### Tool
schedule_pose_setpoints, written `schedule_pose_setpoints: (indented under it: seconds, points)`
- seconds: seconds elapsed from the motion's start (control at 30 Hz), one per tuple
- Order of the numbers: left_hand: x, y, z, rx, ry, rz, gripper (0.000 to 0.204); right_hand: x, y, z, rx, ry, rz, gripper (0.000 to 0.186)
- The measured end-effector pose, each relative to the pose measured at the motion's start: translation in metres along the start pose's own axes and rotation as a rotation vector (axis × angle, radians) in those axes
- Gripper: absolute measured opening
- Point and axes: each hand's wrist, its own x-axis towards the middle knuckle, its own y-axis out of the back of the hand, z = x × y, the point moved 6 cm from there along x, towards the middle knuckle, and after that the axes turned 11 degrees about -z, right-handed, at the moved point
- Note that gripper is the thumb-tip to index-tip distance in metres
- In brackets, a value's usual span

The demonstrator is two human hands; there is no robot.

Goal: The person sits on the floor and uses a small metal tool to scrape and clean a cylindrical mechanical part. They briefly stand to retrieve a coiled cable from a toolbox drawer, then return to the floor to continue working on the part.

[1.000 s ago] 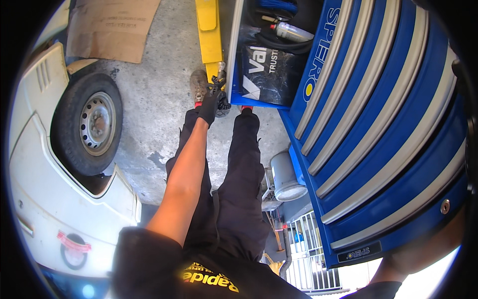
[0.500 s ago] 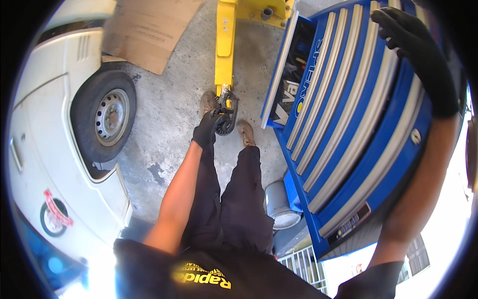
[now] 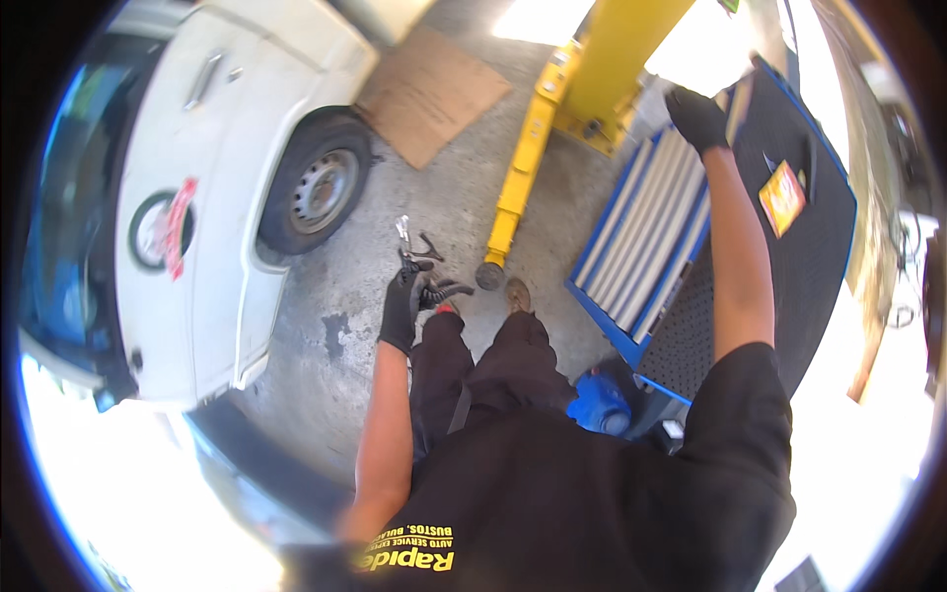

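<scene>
My left hand (image 3: 399, 308), in a black glove, is closed around a black tool (image 3: 422, 253) with a coiled black cord (image 3: 449, 293) and a shiny silver end. Its exact kind I cannot make out. It hangs over the concrete floor, left of the yellow lift arm's round pad. My right hand (image 3: 698, 120), also in a black glove, is stretched out far to the right. It is by the far end of the blue tool chest (image 3: 612, 321). Its fingers blend into one dark shape, and whether they touch the chest is unclear.
A white vehicle (image 3: 212, 247) with a dark wheel (image 3: 318, 185) stands at left. Flattened cardboard (image 3: 434, 94) lies beyond it. The yellow lift arm (image 3: 523, 168) reaches toward my feet. A yellow-orange packet (image 3: 782, 200) sits on the chest's black top. A blue container (image 3: 599, 403) is beside my legs.
My view has swung toward the chest's black top. The left hand's tool has moved left, away from the lift arm. The pulled-out drawer's contents no longer show.
</scene>
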Motion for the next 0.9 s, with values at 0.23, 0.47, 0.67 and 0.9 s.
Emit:
schedule_pose_setpoints:
  seconds: [0.23, 0.47, 0.67, 0.9]
  points:
    - [-0.135, 0.066, 0.003, -0.082, -0.101, 0.049, 0.033, -0.099, -0.039, -0.125, -0.281, 0.559, -0.033, 0.022]
    - [-0.330, 0.146, -0.062, 0.197, -0.029, 0.323, 0.041, -0.248, 0.091, -0.629, 0.703, 1.024, -0.343, 0.031]
    - [-0.489, 0.217, -0.155, -0.299, -0.294, 0.454, 0.027, -0.413, 0.183, -0.898, 0.581, 1.577, -0.121, 0.043]
    - [-0.654, 0.307, -0.231, -0.403, -0.339, 0.663, 0.028, -0.543, 0.226, -1.093, 0.473, 2.047, -0.305, 0.042]
